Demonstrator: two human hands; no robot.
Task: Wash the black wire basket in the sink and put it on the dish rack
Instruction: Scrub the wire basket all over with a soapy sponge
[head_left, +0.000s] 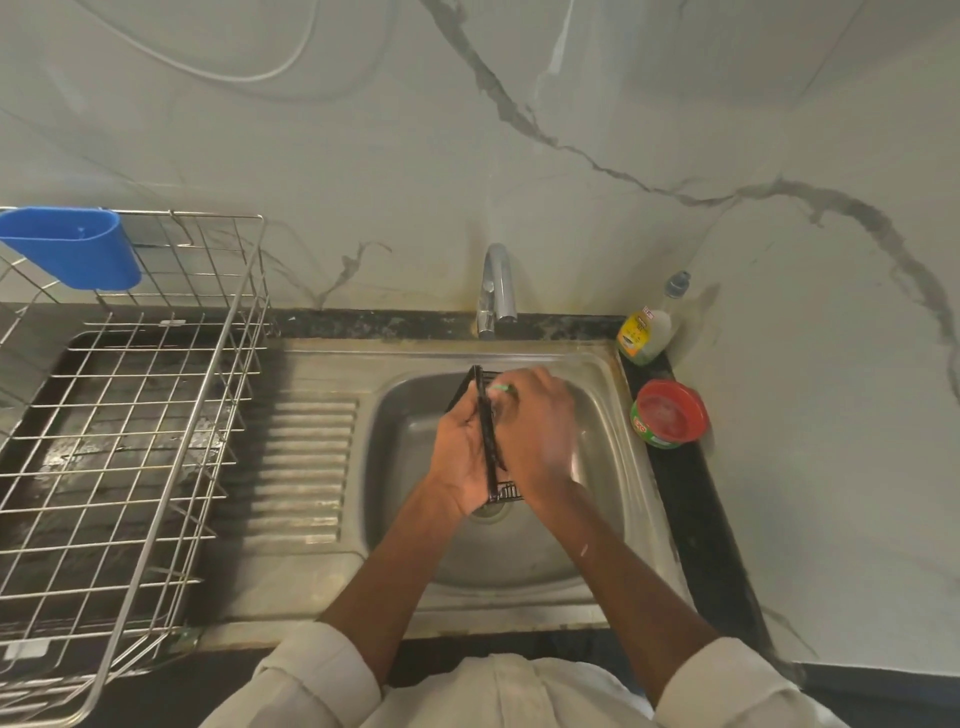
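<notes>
**Scrubbing the basket over the sink bowl**

We are holding the black wire basket on edge above the sink, so that it is showing to us as a thin dark strip with a patch of mesh peeking out near the drain. Our left hand is curling around its near rim, fingers wrapped onto the frame. Our right hand is blurring with movement against the far face; something green, probably a scrubber, is showing at its fingertips, and we are judging that the fingers are closing round it, though the blur is hiding the exact grip.

To do this well, we are keeping the left hand firm so the light frame is not twisting, and working the pad along the wires rather than across them, turning the basket so corners and underside are getting reached. The tap is not visibly running; rinsing is still lying ahead. The soap tub and detergent bottle are standing on the worktop to the right. The dish rack is waiting well to the left.
</notes>
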